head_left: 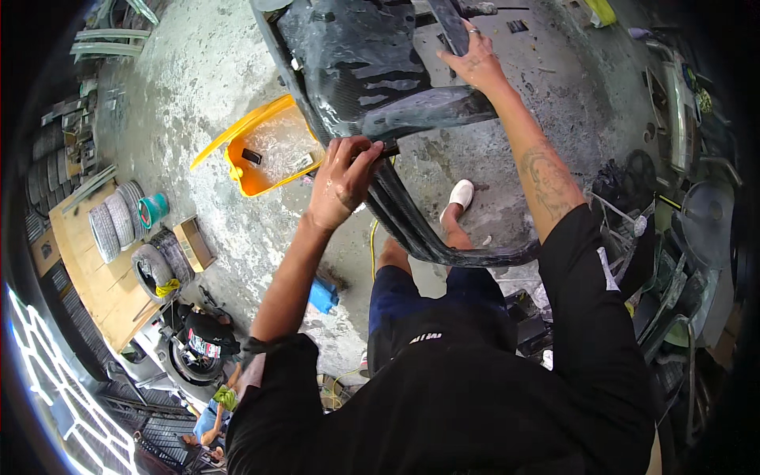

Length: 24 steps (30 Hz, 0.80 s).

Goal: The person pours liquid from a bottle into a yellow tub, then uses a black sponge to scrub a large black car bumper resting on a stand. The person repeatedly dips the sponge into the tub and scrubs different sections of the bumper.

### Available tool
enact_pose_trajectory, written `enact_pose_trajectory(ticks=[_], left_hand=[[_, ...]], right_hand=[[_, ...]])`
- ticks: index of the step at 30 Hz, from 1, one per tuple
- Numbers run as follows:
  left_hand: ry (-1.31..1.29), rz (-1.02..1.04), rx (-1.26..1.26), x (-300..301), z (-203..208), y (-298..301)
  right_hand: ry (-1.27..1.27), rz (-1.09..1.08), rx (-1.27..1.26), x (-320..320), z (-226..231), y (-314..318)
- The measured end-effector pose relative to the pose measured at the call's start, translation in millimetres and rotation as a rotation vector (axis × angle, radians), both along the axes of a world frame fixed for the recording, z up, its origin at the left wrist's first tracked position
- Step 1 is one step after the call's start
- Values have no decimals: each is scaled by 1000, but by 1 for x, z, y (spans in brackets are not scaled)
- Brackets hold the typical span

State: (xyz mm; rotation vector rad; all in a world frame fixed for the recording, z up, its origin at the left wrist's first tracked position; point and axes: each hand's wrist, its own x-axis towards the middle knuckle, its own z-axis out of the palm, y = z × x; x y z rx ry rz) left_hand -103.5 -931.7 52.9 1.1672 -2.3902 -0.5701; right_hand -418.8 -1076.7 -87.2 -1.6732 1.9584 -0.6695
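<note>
A large black car body panel (344, 59) with openings and a curved lower rim fills the upper middle. Its surface looks wet, with grey smears and a woven sheen in places. Against its lower corner, my left hand (344, 178) is closed, wet, with fingers curled around a small dark block (389, 148) that shows only at its end. My right hand (475, 63) is closed around a grey bar of the panel at the upper right, thumb on the near side; its fingertips are partly hidden.
A yellow tub (257, 190) of cloudy water with a small black block stands on the stained concrete floor, left of the panel. Tyres (150, 265), a teal bucket (153, 210) and a plywood board (103, 269) lie farther left. Metal parts (681, 293) crowd the right. Another person (210, 419) is at lower left.
</note>
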Motion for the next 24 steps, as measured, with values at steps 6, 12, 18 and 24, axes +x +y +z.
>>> enact_pose_trajectory(ticks=[6, 12, 18, 24], left_hand=[[-124, -284, -170, -20, -17, -36], [-158, -293, -217, -4, -31, -29], [-24, -254, -308, -29, -32, -45], [-61, -108, -274, 18, -40, -24]], right_hand=[[69, -83, 113, 26, 24, 3], [10, -157, 292, 37, 73, 7], [17, -174, 276, 45, 64, 13], [55, -156, 198, 38, 53, 12]])
